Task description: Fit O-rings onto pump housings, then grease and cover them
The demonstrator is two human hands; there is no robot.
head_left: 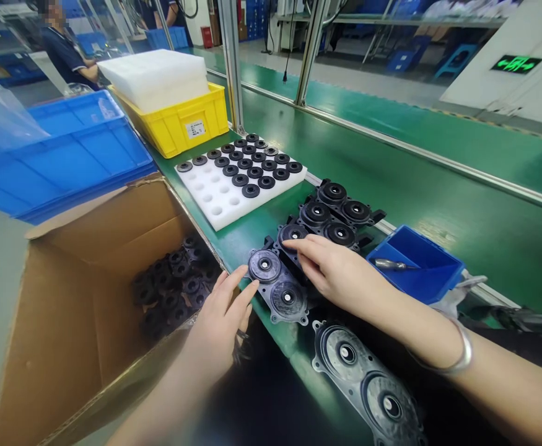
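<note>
My left hand (224, 313) has its fingers apart, with the fingertips at the left edge of a dark housing (284, 301) that has two round recesses. My right hand (329, 269) reaches over the housing behind it, its index finger stretched out at a black disc-like part (293, 233) seated there. Its lower fingers are partly hidden. Farther back, more dark housings (318, 212) carry black discs. Close to me lies another two-recess housing (347, 354). A white foam tray (224, 214) holds rows of black discs, with bare holes at its left side.
A cardboard box (73, 272) with dark parts stands at the left. Beyond it are a blue crate (66, 158) and a yellow crate (178, 127) with white foam. At right, a blue bin (419, 272) holds a screwdriver (391, 264). Metal posts border the green bench.
</note>
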